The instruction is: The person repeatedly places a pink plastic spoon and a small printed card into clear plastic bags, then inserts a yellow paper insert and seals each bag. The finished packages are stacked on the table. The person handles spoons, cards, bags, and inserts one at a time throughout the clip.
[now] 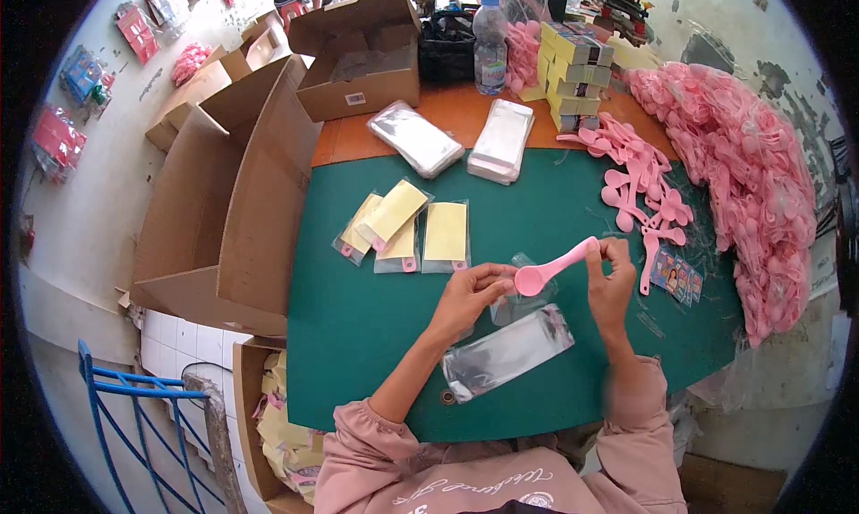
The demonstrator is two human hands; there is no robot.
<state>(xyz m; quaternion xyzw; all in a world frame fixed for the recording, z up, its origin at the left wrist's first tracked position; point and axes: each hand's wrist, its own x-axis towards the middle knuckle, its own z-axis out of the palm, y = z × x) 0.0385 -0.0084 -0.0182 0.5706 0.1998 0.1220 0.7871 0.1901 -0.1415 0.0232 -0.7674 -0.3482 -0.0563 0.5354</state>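
A pink measuring spoon [559, 265] is held level over the green tabletop, its round bowl toward the left. The thumb and fingers of my left hand [477, 292] are closed at the bowl's edge. My right hand [610, 277] pinches the handle's far end. Crumpled clear plastic [528, 308] shows just beneath the bowl; whether my left fingers touch it, I cannot tell. Closer to me lies a flat clear plastic sleeve [508, 353]. Several packed sleeves with cream cards [445, 232] and pink tips rest beyond my left hand.
Loose pink spoons [631, 178] and small printed cards [677, 277] lie at right, beside a big heap of bagged pink spoons [752, 183]. Clear sleeve stacks [501, 143], card bundles [573, 71] and a water bottle [489, 49] stand behind. An open carton [268, 192] borders the left.
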